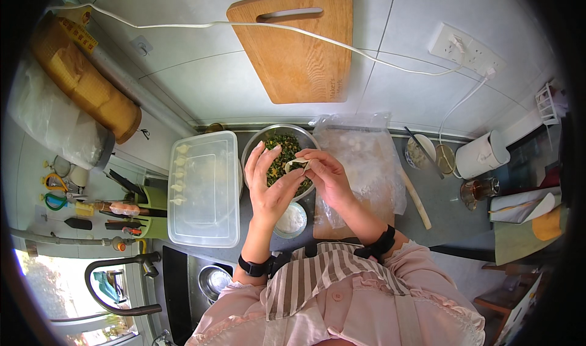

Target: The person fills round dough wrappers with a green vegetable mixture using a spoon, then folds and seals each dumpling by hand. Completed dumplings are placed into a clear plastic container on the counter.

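Over a steel bowl of chopped green filling, a folded dough wrapper with some filling showing is held between my two hands. My left hand pinches its lower edge with thumb tip, its other fingers spread upward. My right hand grips the wrapper's right end with thumb and fingers. To the left, a translucent plastic container or lid carries several small folded dumplings in a column along its left side. A small bowl of white powder sits below my hands.
A floured plastic sheet covers a wooden board at right, with a rolling pin beside it. Farther right are a bowl with a knife-like dark utensil across it and a glass cup. A sink and faucet lie lower left.
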`<control>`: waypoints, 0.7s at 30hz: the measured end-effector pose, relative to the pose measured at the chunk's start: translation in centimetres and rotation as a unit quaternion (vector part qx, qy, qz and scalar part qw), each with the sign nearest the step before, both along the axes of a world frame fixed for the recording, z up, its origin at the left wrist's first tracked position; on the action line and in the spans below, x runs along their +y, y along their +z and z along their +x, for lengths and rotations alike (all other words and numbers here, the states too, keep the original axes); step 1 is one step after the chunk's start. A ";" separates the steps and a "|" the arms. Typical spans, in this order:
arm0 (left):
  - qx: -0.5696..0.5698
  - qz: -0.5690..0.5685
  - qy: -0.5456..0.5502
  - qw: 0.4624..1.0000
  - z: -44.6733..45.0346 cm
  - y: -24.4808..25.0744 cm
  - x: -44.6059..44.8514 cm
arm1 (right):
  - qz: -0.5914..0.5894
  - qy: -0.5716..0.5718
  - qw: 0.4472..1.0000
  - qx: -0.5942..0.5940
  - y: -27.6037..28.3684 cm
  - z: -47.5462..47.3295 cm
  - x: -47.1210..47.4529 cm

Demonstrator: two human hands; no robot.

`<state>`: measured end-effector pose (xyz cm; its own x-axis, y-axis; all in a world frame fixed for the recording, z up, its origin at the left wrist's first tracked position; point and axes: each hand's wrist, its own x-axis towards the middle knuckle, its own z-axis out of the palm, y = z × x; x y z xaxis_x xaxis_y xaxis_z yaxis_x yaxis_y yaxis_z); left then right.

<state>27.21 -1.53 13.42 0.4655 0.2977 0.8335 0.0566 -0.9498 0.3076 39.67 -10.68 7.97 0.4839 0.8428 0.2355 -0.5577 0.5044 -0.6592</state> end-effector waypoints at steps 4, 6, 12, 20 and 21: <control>0.007 -0.003 -0.009 1.000 0.0 0.0 0.1 | -0.007 0.003 1.000 -0.001 0.0 -0.1 0.0; 0.004 -0.008 -0.007 1.000 0.0 0.0 0.0 | -0.005 0.001 1.000 -0.001 0.0 -0.1 -0.1; -0.012 -0.030 0.013 0.999 0.1 -0.2 -0.1 | -0.006 0.010 1.000 0.000 0.2 -0.4 -0.1; -0.088 -0.218 -0.058 0.970 -0.5 -0.8 0.0 | 0.000 -0.001 1.000 -0.005 0.4 -0.1 -0.1; -0.073 -0.205 -0.046 0.975 -0.6 -0.7 0.2 | 0.003 -0.003 1.000 -0.011 0.5 -0.1 -0.1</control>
<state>26.65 -1.35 12.72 0.3923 0.5821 0.7122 -0.0961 -0.7441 0.6611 39.55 -10.75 8.43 0.4836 0.8383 0.2518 -0.5403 0.5122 -0.6677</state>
